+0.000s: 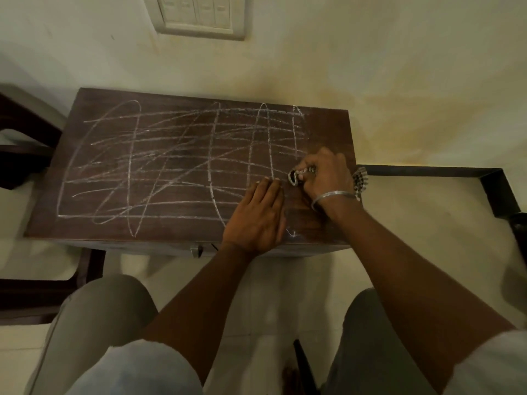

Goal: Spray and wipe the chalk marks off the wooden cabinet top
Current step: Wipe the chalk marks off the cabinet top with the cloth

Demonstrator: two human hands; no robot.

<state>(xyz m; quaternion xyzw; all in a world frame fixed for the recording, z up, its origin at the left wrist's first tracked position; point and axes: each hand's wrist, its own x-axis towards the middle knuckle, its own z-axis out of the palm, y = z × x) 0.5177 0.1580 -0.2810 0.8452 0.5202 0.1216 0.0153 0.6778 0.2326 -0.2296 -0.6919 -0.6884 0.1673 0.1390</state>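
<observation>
The dark wooden cabinet top (114,223) is covered with white chalk marks (176,155) in crossing lines and loops. A strip near its right end looks free of chalk. My right hand (325,175) grips a bunched dark-and-white patterned cloth (296,176) and holds it against the wood near the right edge; a tail of the cloth (360,181) sticks out behind my wrist. My left hand (259,218) lies flat on the top just left of the right hand, fingers straight. No spray bottle is in view.
The cabinet stands against a pale wall with a switch plate (199,15) above. A dark wooden chair (25,155) is at the left. A black metal frame (484,178) runs along the floor at the right. My knees (99,323) are close to the cabinet front.
</observation>
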